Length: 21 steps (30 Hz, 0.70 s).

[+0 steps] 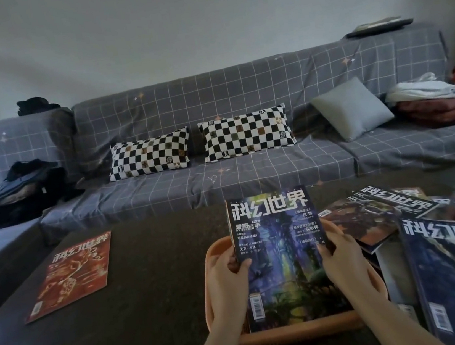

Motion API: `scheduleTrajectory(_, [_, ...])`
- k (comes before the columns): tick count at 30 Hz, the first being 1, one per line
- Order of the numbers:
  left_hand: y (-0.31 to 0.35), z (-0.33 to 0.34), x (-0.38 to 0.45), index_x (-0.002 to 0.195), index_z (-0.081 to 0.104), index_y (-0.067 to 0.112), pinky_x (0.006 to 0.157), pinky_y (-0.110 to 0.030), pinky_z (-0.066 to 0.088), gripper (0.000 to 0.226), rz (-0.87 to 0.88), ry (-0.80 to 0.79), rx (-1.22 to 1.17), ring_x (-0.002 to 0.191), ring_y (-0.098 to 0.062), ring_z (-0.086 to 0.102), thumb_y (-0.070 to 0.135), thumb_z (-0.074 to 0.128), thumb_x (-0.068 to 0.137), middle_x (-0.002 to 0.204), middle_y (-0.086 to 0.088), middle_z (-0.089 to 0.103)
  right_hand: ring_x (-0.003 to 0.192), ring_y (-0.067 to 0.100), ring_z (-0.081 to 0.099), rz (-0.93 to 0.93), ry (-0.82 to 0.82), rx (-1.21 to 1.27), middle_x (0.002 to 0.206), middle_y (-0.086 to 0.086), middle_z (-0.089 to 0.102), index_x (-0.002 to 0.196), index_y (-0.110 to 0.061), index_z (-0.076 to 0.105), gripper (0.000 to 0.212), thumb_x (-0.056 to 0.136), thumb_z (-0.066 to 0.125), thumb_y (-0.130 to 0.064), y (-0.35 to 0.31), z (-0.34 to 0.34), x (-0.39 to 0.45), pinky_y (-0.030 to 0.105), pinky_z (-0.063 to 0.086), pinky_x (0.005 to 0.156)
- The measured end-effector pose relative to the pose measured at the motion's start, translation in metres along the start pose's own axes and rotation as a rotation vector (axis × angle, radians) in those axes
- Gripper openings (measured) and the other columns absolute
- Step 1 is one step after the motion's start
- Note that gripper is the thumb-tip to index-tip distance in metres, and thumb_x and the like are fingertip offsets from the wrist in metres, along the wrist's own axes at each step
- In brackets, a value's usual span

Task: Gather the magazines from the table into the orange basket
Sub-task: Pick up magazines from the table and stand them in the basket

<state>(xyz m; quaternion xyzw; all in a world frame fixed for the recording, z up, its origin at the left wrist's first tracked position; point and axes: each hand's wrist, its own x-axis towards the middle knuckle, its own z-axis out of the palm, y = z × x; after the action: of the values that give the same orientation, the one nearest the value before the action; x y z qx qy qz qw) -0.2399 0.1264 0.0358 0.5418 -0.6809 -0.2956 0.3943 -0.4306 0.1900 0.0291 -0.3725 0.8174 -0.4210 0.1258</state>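
Magazines: one glossy blue-and-green magazine (282, 255) stands tilted in the orange plastic basket (216, 249), long axis running away from the person, left hand (229, 282) and right hand (345, 266) each pinching a side edge, thumbs on the cover. Loose blue magazines (449, 264) lie fanned just right of the basket, nearer the right hand. A flat red magazine (72, 274) lies well apart on the dark table (154, 283), left-hand side; probably needs a long reach.

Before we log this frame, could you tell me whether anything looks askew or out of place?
Yes: the red magazine lies alone and tilted at the table's left side, far from the orange basket, while the magazines on the right overlap in an untidy fan.
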Motion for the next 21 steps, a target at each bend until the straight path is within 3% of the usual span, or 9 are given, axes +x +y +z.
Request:
scheduleTrajectory(3, [-0.004,0.002,0.001,0.113,0.068,0.021,0.062,-0.001,0.041,0.024,-0.005,0.007,0.050,0.076,0.008,0.050,0.025,0.067,0.090,0.107,0.013,0.055,0.110,0.028,0.057,0.016,-0.006,-0.032,0.134,0.013,0.051,0.134,-0.008,0.050,0.045,0.091,0.060,-0.018,0.002,0.003,0.002,0.035,0.048,0.087])
scheduleTrajectory(5, [-0.007,0.002,0.001,0.112,0.069,0.022,0.061,0.004,0.037,0.022,-0.018,0.012,0.071,0.068,0.013,0.048,0.027,0.065,0.091,0.103,0.015,0.053,0.094,0.023,0.064,0.025,-0.029,-0.009,0.126,0.009,0.059,0.133,-0.010,0.051,0.044,0.091,0.060,-0.019,0.006,0.003,0.005,0.031,0.052,0.071])
scheduleTrajectory(7, [-0.010,0.003,0.001,0.111,0.069,0.023,0.056,-0.001,0.039,0.021,-0.024,0.006,0.080,0.067,0.009,0.052,0.030,0.062,0.092,0.101,0.014,0.060,0.079,0.016,0.065,0.014,-0.056,0.022,0.116,0.001,0.064,0.131,-0.014,0.053,0.041,0.091,0.058,-0.021,0.011,0.004,0.008,0.024,0.048,0.056])
scheduleTrajectory(9, [-0.009,0.006,0.001,0.115,0.067,0.021,0.047,-0.006,0.040,0.023,-0.059,-0.029,0.042,0.060,0.002,0.061,0.030,0.056,0.096,0.086,0.010,0.068,0.070,0.008,0.063,0.014,-0.090,0.050,0.097,-0.007,0.067,0.130,-0.020,0.055,0.037,0.093,0.056,-0.023,0.014,0.006,0.010,0.017,0.042,0.046])
scheduleTrajectory(12, [-0.008,0.014,0.000,0.137,0.050,0.017,0.040,-0.007,0.039,0.038,-0.109,-0.138,0.000,0.052,0.001,0.064,0.028,0.048,0.100,0.074,0.007,0.071,0.059,-0.001,0.057,0.002,-0.140,0.060,0.076,-0.012,0.062,0.127,-0.027,0.056,0.033,0.095,0.052,-0.023,0.015,0.008,0.013,0.012,0.035,0.039])
scheduleTrajectory(14, [-0.007,0.016,0.000,0.145,0.041,0.017,0.040,-0.008,0.041,0.045,-0.135,-0.177,-0.039,0.053,-0.001,0.065,0.025,0.047,0.100,0.078,0.007,0.072,0.059,0.004,0.060,-0.005,-0.157,0.072,0.079,-0.009,0.067,0.122,-0.026,0.059,0.028,0.095,0.052,-0.021,0.015,0.007,0.016,0.014,0.036,0.041])
scheduleTrajectory(17, [-0.004,0.015,-0.001,0.141,0.043,0.022,0.041,-0.009,0.042,0.042,-0.138,-0.202,-0.089,0.057,-0.001,0.067,0.022,0.049,0.100,0.082,0.008,0.072,0.074,0.012,0.065,-0.010,-0.170,0.086,0.093,-0.005,0.070,0.116,-0.024,0.062,0.024,0.094,0.053,-0.020,0.016,0.005,0.017,0.021,0.043,0.053])
scheduleTrajectory(21, [0.000,0.014,-0.003,0.138,0.044,0.023,0.042,-0.010,0.045,0.041,-0.137,-0.217,-0.104,0.058,0.002,0.067,0.028,0.052,0.098,0.082,0.008,0.070,0.071,0.004,0.061,-0.051,-0.185,0.026,0.095,-0.009,0.068,0.122,-0.026,0.059,0.029,0.094,0.053,-0.024,0.017,0.004,0.017,0.017,0.042,0.052])
